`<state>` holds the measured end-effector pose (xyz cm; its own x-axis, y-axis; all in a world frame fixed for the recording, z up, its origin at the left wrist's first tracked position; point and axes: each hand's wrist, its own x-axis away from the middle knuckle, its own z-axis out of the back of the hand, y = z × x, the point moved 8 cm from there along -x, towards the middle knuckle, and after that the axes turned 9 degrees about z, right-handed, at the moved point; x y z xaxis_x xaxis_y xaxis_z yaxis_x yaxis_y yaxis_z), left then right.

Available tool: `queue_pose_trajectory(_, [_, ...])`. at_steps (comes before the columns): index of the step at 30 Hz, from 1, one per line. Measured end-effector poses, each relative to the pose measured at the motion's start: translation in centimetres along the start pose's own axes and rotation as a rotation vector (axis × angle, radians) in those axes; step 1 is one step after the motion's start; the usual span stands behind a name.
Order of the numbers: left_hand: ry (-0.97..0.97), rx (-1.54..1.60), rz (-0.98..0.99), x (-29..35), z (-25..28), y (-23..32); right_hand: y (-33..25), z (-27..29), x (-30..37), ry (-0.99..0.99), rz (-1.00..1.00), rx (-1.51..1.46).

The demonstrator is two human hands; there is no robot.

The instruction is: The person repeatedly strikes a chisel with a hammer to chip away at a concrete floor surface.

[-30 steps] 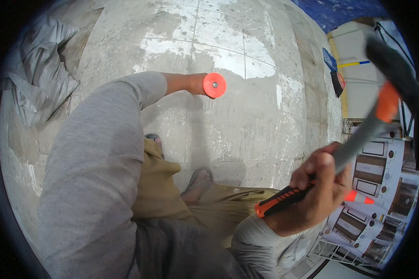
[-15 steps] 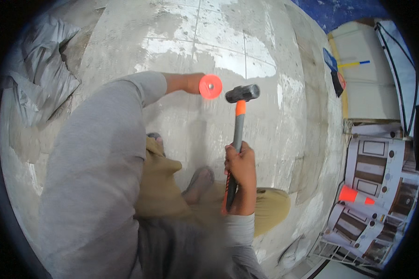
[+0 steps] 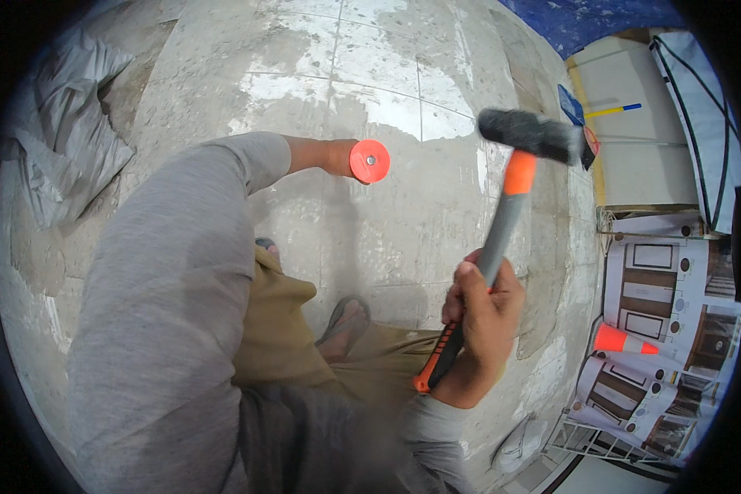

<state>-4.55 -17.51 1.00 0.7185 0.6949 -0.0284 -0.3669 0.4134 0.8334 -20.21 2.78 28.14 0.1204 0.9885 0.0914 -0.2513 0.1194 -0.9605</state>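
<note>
My right hand (image 3: 487, 309) is wrapped round the grey and orange handle of a club hammer (image 3: 510, 174), which it holds up and tilted to the right. The hammer's dark head is slightly blurred by motion. Ahead and to the left, my left hand (image 3: 338, 158) grips a chisel with a round orange guard (image 3: 370, 160). Only the guard and the metal striking end at its centre show. The guard covers most of the fingers, and the chisel's tip is hidden. Hammer head and chisel are well apart.
Patchy grey floor (image 3: 403, 239) with white scraped areas surrounds my sandalled feet (image 3: 343, 329). A crumpled grey sack (image 3: 74, 136) lies at far left. Along the right are a pale box (image 3: 642, 169), printed cartons (image 3: 654, 284), an orange-and-white cone (image 3: 626, 339) and a white wire rack (image 3: 593, 436).
The hammer has swung up and to the right, away from the chisel, and looks larger. My left hand and the chisel stay nearly in place.
</note>
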Motion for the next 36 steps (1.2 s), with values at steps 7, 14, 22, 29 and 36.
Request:
queue_pose_trajectory(7, [-0.204,-0.076,0.223,0.0,-0.5,2.9,-11.0,2.4,1.0,0.34,0.581,-0.083])
queue_pose_trajectory(14, [-0.231,-0.076,0.206,0.0,-0.9,2.7,3.2,-1.1,-1.3,0.115,0.273,0.004])
queue_pose_trajectory(22, [-0.146,-0.115,0.129,1.5,0.9,1.5,15.4,-2.0,1.1,-0.101,-0.384,0.038])
queue_pose_trajectory(29, [0.111,0.112,0.159,-1.4,3.7,1.9,8.3,1.1,1.2,0.035,-0.237,-0.03])
queue_pose_trajectory(36, [0.094,0.034,-0.065,-0.9,-0.3,0.5,-1.3,1.5,1.0,0.153,0.034,-0.124])
